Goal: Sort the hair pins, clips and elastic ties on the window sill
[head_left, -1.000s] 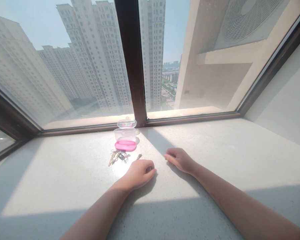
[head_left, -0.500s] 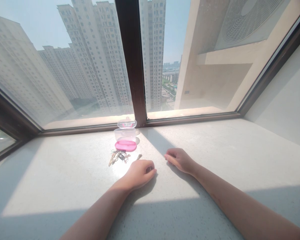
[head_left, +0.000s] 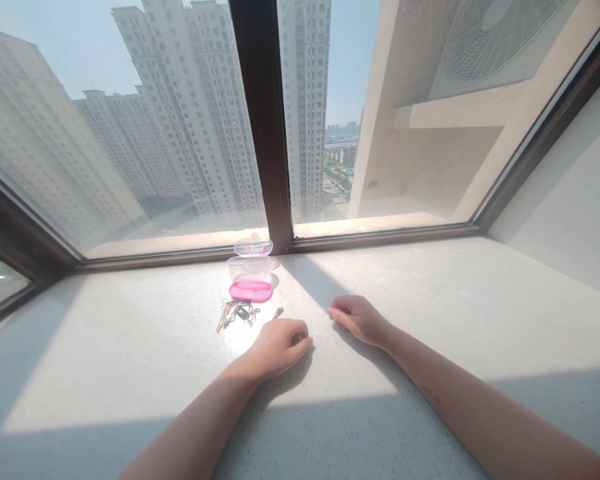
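Note:
My left hand [head_left: 279,345] rests on the pale stone sill [head_left: 430,293] with its fingers curled under; a small dark thing shows at the fingertips, too small to name. My right hand [head_left: 360,319] lies just to its right, fingers curled loosely inward, nothing visible in it. Just beyond my left hand lie a bunch of metal clips or keys [head_left: 236,312] and one small loose metal piece [head_left: 278,312]. Behind them stands a small clear box with a pink base [head_left: 251,279], its clear lid [head_left: 253,247] open toward the window.
A dark window frame [head_left: 261,120] runs along the back of the sill, with a mullion in the middle. A white wall [head_left: 570,193] closes the right side. Sunlight falls on the middle of the sill; the near part lies in shade.

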`<state>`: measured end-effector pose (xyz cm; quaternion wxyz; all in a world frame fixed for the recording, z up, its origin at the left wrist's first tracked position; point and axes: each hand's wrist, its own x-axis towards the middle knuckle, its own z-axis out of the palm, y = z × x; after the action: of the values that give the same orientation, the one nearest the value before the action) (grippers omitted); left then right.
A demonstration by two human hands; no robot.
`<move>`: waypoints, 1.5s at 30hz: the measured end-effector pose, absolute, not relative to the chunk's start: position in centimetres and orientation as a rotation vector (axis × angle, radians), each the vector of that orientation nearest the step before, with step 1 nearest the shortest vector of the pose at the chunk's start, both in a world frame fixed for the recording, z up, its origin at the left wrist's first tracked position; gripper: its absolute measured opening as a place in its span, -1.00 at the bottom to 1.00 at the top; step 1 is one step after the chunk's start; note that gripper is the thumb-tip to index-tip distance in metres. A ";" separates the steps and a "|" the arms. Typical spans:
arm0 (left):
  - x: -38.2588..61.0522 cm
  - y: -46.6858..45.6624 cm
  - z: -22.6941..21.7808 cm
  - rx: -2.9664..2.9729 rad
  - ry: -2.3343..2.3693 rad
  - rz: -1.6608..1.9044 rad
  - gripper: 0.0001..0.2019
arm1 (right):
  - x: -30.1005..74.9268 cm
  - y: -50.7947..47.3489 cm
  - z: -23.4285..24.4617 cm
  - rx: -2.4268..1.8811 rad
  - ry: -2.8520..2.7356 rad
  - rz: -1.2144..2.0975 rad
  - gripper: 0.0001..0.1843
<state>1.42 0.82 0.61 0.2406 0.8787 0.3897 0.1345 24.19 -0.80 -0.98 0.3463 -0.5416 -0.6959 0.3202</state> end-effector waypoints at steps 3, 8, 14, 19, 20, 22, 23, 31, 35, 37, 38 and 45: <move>1.4 0.9 0.5 2.419 1.057 0.377 -0.81 | 24.2 -0.8 -1.0 -1.407 -1.799 0.836 -0.66; 1.3 0.9 0.3 2.426 1.046 0.390 -0.82 | 24.2 -0.8 -1.1 -1.396 -1.794 0.852 -0.66; 1.3 0.9 0.4 2.429 1.023 0.390 -0.81 | 24.2 -0.8 -1.0 -1.399 -1.807 0.835 -0.66; 1.2 1.0 0.2 2.435 1.020 0.395 -0.82 | 24.2 -0.8 -1.1 -1.402 -1.800 0.841 -0.66; 1.1 1.0 0.2 2.436 1.019 0.396 -0.82 | 24.2 -0.8 -1.1 -1.401 -1.801 0.840 -0.66; 1.1 1.0 0.2 2.439 1.015 0.397 -0.82 | 24.2 -0.8 -1.1 -1.402 -1.806 0.833 -0.66; 1.1 1.0 0.2 2.441 1.013 0.396 -0.82 | 24.2 -0.8 -1.1 -1.403 -1.809 0.828 -0.66; 1.2 1.0 0.2 2.445 1.018 0.394 -0.82 | 24.2 -0.7 -1.2 -1.397 -1.813 0.821 -0.66; 1.2 1.0 0.2 2.445 1.015 0.399 -0.82 | 24.2 -0.7 -1.2 -1.394 -1.793 0.844 -0.67; 1.2 1.0 0.2 2.446 1.014 0.401 -0.82 | 24.2 -0.7 -1.1 -1.394 -1.795 0.841 -0.67; 1.2 1.0 0.2 2.447 1.013 0.402 -0.82 | 24.2 -0.7 -1.1 -1.394 -1.797 0.836 -0.66; 1.1 1.1 0.0 2.457 1.007 0.410 -0.82 | 24.2 -0.8 -1.1 -1.398 -1.812 0.816 -0.66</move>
<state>1.14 1.09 0.03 0.2253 0.8909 0.3651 0.1488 24.24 -0.84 -1.07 0.3485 -0.5393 -0.6990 0.3149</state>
